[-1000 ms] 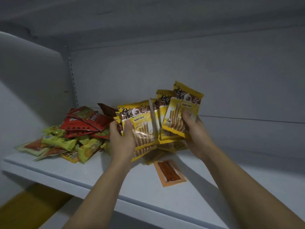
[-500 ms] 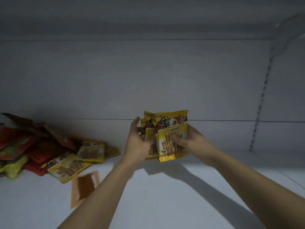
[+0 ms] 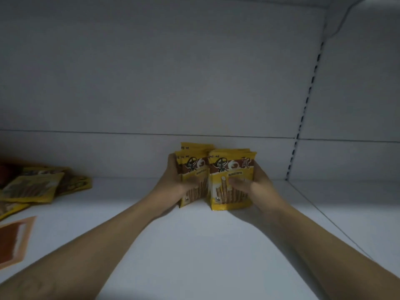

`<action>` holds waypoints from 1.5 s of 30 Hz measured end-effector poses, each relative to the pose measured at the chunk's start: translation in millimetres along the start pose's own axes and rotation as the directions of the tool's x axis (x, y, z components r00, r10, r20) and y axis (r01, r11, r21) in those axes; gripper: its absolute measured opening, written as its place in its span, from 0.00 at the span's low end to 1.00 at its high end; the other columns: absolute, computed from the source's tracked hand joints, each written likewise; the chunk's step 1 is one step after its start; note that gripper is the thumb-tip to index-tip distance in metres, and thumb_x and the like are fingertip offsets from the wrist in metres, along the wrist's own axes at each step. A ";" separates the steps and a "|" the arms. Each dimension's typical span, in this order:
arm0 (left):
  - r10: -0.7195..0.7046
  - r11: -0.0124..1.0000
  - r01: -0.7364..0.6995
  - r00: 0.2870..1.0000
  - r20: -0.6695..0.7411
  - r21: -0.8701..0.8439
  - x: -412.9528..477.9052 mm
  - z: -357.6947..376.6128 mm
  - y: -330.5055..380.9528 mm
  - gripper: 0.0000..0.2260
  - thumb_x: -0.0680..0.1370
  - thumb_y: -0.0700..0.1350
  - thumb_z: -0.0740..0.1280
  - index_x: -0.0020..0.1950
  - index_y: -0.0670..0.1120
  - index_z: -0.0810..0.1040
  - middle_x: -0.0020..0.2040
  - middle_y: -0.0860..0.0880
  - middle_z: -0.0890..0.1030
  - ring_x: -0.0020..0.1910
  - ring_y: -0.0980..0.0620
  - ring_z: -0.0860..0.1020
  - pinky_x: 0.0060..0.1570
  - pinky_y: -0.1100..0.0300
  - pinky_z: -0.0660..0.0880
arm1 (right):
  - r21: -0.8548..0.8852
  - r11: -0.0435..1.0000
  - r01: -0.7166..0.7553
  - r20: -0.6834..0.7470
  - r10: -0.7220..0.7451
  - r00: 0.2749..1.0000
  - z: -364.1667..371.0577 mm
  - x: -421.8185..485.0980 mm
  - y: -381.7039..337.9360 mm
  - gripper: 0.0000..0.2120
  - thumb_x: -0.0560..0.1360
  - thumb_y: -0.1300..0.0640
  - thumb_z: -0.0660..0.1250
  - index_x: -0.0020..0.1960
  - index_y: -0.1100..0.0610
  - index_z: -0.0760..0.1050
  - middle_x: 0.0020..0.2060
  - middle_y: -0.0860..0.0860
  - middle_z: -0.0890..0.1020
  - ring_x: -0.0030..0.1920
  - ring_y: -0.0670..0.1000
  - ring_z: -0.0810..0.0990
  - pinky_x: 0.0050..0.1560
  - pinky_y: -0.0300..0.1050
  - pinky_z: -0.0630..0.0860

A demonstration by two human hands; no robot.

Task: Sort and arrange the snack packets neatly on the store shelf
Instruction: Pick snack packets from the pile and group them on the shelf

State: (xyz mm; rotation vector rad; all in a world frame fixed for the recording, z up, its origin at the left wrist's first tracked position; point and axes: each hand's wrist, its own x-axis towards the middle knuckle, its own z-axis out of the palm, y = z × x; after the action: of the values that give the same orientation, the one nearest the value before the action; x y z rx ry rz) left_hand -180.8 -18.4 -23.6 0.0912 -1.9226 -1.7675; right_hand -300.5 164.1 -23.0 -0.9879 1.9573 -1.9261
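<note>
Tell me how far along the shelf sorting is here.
Done: nothing looks finished yet. In hand: the left hand grips the left bunch of yellow packets and the right hand the right bunch, both upright, side by side on the shelf by the back wall. Left: a loose pile of yellow packets lying flat at the far left, and an orange packet flat nearer the front.
</note>
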 end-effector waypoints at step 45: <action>-0.044 0.989 0.052 0.997 0.061 -0.137 -9.6 37.3 23.3 0.11 0.78 0.44 0.70 0.60 0.49 0.80 0.54 0.47 0.85 0.53 0.46 0.84 0.51 0.49 0.81 | 0.151 0.959 -0.240 -0.051 0.250 0.967 -8.0 -52.8 -56.2 0.14 0.77 0.67 0.67 0.62 0.59 0.75 0.53 0.57 0.85 0.53 0.59 0.84 0.56 0.58 0.80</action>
State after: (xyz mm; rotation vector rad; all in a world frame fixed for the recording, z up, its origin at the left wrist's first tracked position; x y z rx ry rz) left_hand -181.1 22.7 -5.1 0.0377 -1.8455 -1.9502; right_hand -248.8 206.7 15.8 -0.6148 1.8459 -1.9496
